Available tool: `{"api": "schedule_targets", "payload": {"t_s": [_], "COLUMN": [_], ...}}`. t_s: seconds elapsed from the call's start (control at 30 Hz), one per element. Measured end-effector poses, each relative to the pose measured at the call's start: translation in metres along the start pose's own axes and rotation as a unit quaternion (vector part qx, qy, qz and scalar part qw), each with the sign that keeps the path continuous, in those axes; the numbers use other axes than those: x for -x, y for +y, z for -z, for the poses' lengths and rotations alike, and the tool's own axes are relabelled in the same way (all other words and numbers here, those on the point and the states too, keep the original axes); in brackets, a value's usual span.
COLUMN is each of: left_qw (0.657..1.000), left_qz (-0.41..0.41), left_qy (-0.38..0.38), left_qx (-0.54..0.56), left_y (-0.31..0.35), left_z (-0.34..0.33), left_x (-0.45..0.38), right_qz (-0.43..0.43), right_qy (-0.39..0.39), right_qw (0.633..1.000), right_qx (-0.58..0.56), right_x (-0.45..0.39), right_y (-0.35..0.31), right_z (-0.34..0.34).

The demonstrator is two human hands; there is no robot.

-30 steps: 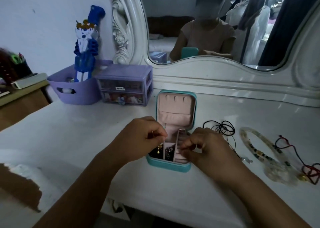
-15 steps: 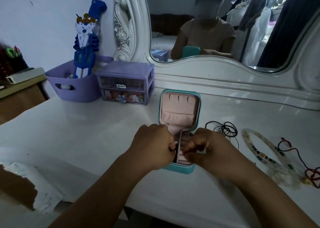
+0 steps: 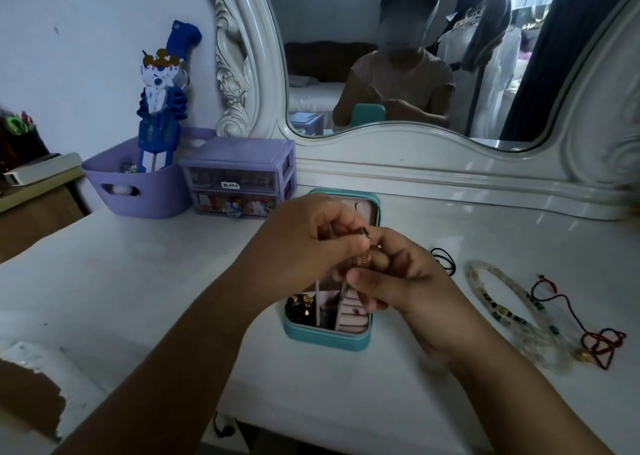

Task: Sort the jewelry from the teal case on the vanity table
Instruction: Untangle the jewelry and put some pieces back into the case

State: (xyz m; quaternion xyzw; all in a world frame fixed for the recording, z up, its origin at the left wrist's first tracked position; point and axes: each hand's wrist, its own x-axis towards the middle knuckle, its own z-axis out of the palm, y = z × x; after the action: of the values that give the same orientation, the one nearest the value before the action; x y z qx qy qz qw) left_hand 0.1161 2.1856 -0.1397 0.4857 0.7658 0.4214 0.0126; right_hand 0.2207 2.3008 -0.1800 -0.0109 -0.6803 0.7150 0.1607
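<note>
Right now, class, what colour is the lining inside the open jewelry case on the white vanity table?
Pale pink lining, inside the teal case; head view.

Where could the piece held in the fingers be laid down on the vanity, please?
The widest bare patch lies left of the teal case, in front of the purple basket and drawers. A bare strip runs behind the necklace, below the mirror frame. Right of the case, black cords, necklace and red cord crowd it.

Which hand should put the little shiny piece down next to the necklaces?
Probably the right hand. It is on the side where the beaded necklace and red cord lie. The left hand would have to cross the teal case.
</note>
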Motion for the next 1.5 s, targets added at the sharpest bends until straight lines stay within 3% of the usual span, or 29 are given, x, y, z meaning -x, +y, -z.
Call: {"api": "schedule_targets", "payload": {"t_s": [0.2,0.4,0.67,0.8,1.23,1.5], "left_qw": [0.993,0.993,0.996,0.994,0.976,0.975], "left_qz": [0.026,0.026,-0.023,-0.039,-0.080,-0.156], "left_qy": [0.097,0.080,-0.003,-0.048,-0.201,-0.158], "left_qx": [0.068,0.086,0.088,0.094,0.033,-0.013], "left_y": [0.019,0.033,0.076,0.096,0.100,0.091], "left_z": [-0.012,-0.038,-0.097,-0.127,-0.228,-0.256], "left_x": [-0.012,-0.017,-0.027,-0.031,-0.028,-0.029], "right_qz": [-0.009,0.012,0.063,0.064,-0.012,-0.027], "right_qy": [0.092,0.203,0.274,0.276,0.223,0.217], "right_qw": [0.995,0.955,0.922,0.926,0.887,0.857], "right_qx": [0.041,0.214,0.267,0.251,0.405,0.466], "right_x": [0.013,0.036,0.064,0.073,0.091,0.087], "right_y": [-0.017,-0.043,-0.059,-0.055,-0.001,0.013], "right_z": [0.034,0.095,0.173,0.212,0.270,0.278]}}
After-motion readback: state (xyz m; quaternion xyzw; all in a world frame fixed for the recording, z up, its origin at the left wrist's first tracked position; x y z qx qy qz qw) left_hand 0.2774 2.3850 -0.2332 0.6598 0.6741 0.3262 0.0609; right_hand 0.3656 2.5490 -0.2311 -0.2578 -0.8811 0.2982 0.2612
